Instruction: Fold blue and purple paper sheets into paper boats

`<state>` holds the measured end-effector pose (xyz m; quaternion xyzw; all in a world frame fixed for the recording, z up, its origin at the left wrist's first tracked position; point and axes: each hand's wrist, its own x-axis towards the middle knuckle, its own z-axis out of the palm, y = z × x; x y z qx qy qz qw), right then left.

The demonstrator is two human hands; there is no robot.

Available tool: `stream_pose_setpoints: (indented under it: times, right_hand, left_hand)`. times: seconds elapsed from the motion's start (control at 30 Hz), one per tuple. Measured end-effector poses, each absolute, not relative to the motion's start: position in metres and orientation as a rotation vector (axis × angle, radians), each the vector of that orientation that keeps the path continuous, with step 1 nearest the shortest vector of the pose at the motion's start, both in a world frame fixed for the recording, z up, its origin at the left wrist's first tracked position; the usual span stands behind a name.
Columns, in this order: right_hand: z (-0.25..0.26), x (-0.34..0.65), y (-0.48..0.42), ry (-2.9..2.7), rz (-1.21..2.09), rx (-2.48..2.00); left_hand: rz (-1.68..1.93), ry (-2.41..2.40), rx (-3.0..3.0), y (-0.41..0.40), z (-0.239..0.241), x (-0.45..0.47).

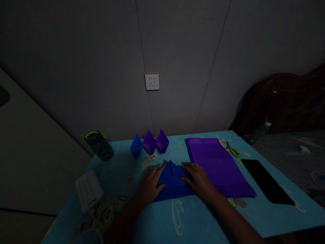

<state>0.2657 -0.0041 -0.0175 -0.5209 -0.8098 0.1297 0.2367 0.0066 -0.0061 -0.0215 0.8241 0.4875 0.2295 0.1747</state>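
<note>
A sheet of blue paper (172, 188), folded to a point at the top, lies on the table in front of me. My left hand (151, 183) rests along its left slope, fingers stretched out and thumb on the paper. On the right slope lies my right hand (196, 179), its fingers spread and thumb apart. Behind the sheet stand a blue folded paper boat (136, 146) and two purple ones, a middle boat (149, 142) and a right boat (162, 141). A stack of purple paper (218, 166) with blue beneath lies beside my right hand.
Scissors (233, 151) with yellow handles and a flat black object (266, 181) lie right of the stack. At the left are a dark bottle (99, 145) and a white box-like device (89, 190) with a cable. The wall with a socket (152, 82) borders the table's far edge.
</note>
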Motion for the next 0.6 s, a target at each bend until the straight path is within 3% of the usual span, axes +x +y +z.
stream_pose_setpoints:
  times: [0.3,0.6]
  right_hand:
    - [-0.009,0.273,-0.008,-2.004,0.828,-1.359]
    - [-0.007,0.266,-0.004,-1.162,1.085,-1.138]
  left_hand:
    - [0.751,1.345,2.016,-0.002,-0.016,0.006]
    - [0.871,1.116,1.433,-0.005,-0.011,0.004]
